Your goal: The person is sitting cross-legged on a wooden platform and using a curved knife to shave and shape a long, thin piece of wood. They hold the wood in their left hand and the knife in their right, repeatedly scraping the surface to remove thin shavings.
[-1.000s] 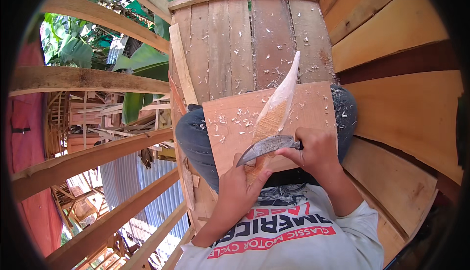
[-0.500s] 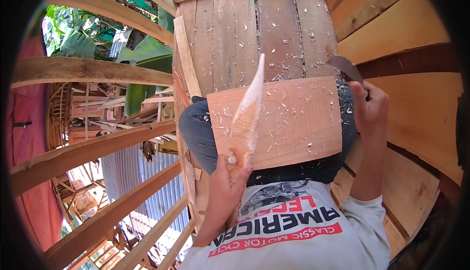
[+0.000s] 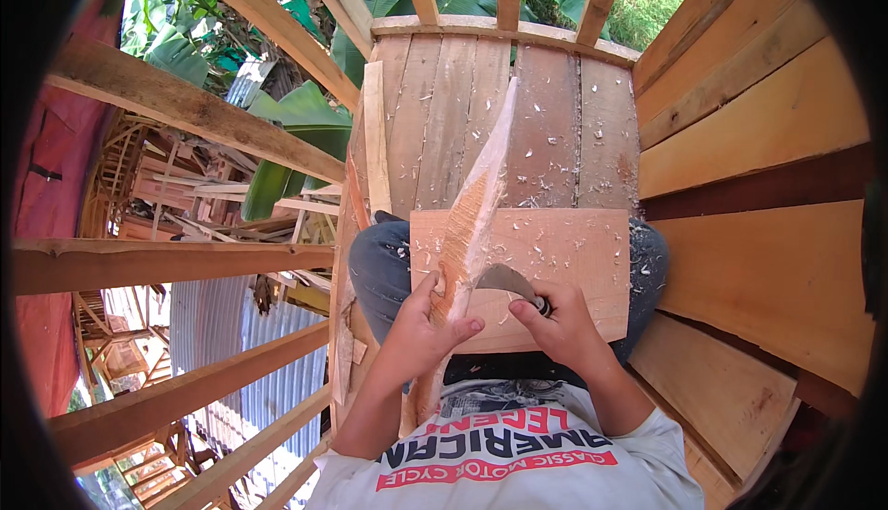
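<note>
My left hand [image 3: 421, 325] is closed round a long, pointed piece of wood [image 3: 474, 205], pale at the tip and rough, ridged tan lower down. Its narrow end points away from me and its lower end rests against my shirt. In my right hand [image 3: 564, 330] is a knife with a curved, dark blade [image 3: 504, 279]. The blade reaches left to the right edge of the carved wood; whether it cuts in I cannot tell. Under both lies a flat, rectangular wooden board [image 3: 564, 260] across my lap, sprinkled with shavings.
A plank floor [image 3: 546, 131] with scattered curled shavings stretches ahead. Along the left runs an open railing of wooden slats [image 3: 185, 260], with corrugated metal sheets [image 3: 277, 334] beyond. Wide boards [image 3: 749, 260] form a wall on the right. A loose wood strip [image 3: 376, 135] lies at the floor's left edge.
My right hand has brought the knife from the far right, over to the carved wood. The carved wood has shifted toward me in my left hand. My view has tilted up a little.
</note>
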`<state>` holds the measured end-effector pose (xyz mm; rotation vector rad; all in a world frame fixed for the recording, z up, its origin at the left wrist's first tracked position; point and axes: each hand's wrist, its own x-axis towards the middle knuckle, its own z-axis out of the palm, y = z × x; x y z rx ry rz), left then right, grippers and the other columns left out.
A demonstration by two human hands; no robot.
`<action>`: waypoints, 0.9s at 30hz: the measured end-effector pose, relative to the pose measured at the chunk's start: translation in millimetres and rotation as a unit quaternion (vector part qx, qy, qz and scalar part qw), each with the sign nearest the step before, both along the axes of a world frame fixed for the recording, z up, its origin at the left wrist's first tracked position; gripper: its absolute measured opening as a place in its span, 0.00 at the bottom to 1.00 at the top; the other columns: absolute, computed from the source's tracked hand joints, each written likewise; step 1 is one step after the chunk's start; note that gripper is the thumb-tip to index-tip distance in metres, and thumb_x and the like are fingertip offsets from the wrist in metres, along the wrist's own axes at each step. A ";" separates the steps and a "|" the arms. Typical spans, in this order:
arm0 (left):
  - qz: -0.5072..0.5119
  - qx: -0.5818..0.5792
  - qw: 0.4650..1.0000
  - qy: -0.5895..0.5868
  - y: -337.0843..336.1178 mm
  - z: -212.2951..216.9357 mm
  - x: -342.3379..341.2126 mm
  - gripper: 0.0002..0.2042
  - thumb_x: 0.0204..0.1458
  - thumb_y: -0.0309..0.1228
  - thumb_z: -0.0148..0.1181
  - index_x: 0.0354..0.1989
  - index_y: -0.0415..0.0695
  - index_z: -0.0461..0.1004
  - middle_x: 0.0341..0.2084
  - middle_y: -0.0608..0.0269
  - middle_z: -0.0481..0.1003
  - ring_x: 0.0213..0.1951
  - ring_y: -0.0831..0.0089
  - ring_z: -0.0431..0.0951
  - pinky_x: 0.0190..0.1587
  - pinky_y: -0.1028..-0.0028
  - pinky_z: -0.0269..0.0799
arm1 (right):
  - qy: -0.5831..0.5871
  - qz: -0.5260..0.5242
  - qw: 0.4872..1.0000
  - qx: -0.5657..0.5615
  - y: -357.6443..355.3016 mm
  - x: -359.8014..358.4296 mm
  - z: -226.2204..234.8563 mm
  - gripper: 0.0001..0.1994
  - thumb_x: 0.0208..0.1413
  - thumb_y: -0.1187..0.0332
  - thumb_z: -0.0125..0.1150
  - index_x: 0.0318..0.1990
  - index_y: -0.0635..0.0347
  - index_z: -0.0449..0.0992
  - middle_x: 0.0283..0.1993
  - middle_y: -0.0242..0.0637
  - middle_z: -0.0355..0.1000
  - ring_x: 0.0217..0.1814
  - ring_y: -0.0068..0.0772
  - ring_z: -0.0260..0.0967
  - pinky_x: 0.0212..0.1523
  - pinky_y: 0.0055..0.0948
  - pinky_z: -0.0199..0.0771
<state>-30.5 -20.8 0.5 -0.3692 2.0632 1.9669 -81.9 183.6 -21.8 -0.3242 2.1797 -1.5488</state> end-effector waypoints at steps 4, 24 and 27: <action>-0.099 0.174 0.974 -0.107 10.1 -12.0 -18.8 0.29 0.42 0.30 0.68 0.53 0.35 0.63 0.29 0.66 0.69 0.28 0.80 0.70 0.30 0.81 0.67 | -0.102 -0.073 0.978 -0.165 8.0 -1.5 -3.9 0.13 0.56 0.62 0.61 0.30 0.64 0.71 0.14 0.25 0.60 0.14 0.16 0.55 0.16 0.23 0.53; -0.214 0.119 0.969 -0.037 62.3 -27.0 -54.4 0.27 0.49 0.47 0.59 0.49 0.38 0.66 0.43 0.54 0.67 0.47 0.64 0.70 0.56 0.66 0.61 | -0.121 -0.167 0.938 -0.280 58.7 -8.3 6.2 0.10 0.56 0.66 0.60 0.35 0.65 0.70 0.14 0.24 0.59 0.10 0.16 0.54 0.12 0.19 0.53; -0.055 -0.031 0.976 0.207 63.3 14.8 -52.4 0.17 0.50 0.36 0.61 0.45 0.39 0.69 0.42 0.54 0.68 0.47 0.66 0.70 0.55 0.68 0.63 | -0.146 -0.211 0.920 -0.296 62.7 -10.2 2.6 0.09 0.56 0.66 0.60 0.31 0.61 0.69 0.13 0.24 0.56 0.11 0.16 0.54 0.13 0.20 0.53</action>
